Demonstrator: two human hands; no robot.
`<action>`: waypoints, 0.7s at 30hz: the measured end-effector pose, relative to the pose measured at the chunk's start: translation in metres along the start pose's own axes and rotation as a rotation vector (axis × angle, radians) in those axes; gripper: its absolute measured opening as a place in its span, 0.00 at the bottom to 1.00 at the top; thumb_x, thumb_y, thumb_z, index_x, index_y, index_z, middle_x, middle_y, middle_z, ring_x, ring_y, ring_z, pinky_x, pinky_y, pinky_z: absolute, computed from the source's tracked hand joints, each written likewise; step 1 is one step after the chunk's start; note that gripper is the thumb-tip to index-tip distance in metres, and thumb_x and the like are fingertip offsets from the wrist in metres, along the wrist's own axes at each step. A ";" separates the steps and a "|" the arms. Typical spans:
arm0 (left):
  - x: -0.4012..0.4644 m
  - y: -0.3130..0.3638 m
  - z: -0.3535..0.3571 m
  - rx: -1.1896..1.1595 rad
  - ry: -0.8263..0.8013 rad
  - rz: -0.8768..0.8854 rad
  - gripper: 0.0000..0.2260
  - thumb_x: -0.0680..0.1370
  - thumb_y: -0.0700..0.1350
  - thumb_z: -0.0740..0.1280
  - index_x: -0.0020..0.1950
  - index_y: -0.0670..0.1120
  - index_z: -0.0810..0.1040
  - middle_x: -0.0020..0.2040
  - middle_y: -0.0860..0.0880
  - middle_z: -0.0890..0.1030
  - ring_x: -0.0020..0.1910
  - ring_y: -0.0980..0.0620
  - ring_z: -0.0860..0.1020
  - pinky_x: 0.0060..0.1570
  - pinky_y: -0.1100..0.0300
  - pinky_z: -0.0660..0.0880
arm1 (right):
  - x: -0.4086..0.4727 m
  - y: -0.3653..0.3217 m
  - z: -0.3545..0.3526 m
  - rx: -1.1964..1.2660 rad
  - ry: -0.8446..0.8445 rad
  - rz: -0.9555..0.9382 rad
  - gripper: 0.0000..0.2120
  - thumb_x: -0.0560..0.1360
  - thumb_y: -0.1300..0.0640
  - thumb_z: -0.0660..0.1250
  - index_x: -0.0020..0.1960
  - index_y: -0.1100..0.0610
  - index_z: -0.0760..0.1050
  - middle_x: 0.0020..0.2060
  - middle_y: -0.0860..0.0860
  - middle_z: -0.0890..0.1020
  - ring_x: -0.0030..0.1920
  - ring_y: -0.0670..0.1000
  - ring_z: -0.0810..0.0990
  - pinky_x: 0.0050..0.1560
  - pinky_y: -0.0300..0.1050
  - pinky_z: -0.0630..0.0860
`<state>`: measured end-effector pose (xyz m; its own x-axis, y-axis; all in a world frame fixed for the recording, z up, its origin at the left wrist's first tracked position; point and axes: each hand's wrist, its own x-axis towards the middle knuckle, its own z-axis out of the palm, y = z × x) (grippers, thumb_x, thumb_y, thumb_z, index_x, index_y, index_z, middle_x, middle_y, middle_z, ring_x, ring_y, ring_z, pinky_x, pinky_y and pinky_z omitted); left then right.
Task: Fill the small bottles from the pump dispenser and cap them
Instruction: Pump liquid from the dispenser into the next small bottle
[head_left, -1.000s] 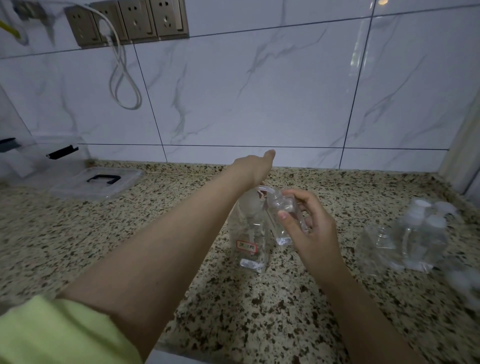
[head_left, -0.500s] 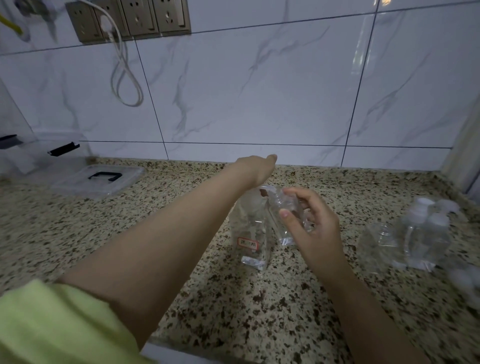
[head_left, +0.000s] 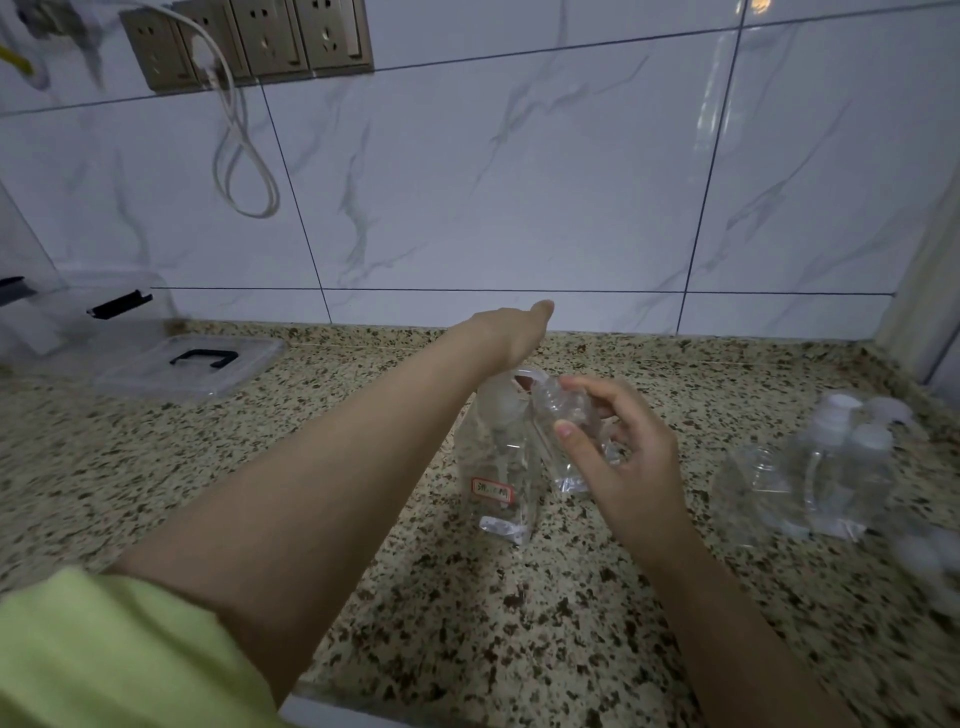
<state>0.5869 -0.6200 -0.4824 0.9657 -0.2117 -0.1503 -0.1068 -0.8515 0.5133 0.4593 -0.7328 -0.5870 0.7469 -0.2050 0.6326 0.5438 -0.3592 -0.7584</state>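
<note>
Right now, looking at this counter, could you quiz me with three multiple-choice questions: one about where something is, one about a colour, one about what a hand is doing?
1. Where do the other small bottles stand?
A. To the right of the pump dispenser
B. On the box lid
C. Against the wall sockets

2. What colour is the sleeve?
A. Black
B. Yellow-green
C. Red

3. What is the right hand doing?
A. Lying flat on the counter
B. Holding a small clear bottle at the spout
C. Gripping the white cable

Answers:
1 A: they cluster right of the pump dispenser.
2 B: the sleeve is yellow-green.
3 B: its fingers curl round the small clear bottle, while the left hand rests on the pump head.
</note>
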 end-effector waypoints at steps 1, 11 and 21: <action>0.000 0.000 -0.001 -0.011 0.008 0.002 0.33 0.82 0.65 0.43 0.74 0.46 0.71 0.70 0.41 0.74 0.69 0.41 0.70 0.69 0.46 0.65 | 0.000 0.000 0.000 -0.001 0.002 0.000 0.17 0.74 0.44 0.67 0.62 0.46 0.78 0.57 0.38 0.81 0.60 0.46 0.80 0.58 0.58 0.80; 0.000 -0.001 0.002 -0.029 0.026 0.008 0.33 0.81 0.65 0.43 0.73 0.47 0.71 0.67 0.43 0.77 0.67 0.42 0.72 0.68 0.46 0.66 | 0.000 0.002 0.000 0.060 -0.010 0.034 0.17 0.74 0.45 0.68 0.63 0.44 0.78 0.60 0.39 0.81 0.63 0.48 0.80 0.60 0.62 0.79; -0.001 0.000 -0.007 -0.262 0.100 0.050 0.33 0.81 0.66 0.44 0.73 0.46 0.70 0.44 0.48 0.86 0.57 0.45 0.78 0.58 0.52 0.72 | -0.001 0.003 0.001 0.111 0.051 0.120 0.13 0.78 0.53 0.70 0.61 0.41 0.77 0.57 0.32 0.81 0.61 0.42 0.80 0.63 0.52 0.79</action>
<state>0.5878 -0.6164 -0.4763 0.9808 -0.1903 -0.0419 -0.1023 -0.6858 0.7205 0.4598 -0.7327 -0.5899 0.7903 -0.2872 0.5412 0.4927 -0.2273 -0.8400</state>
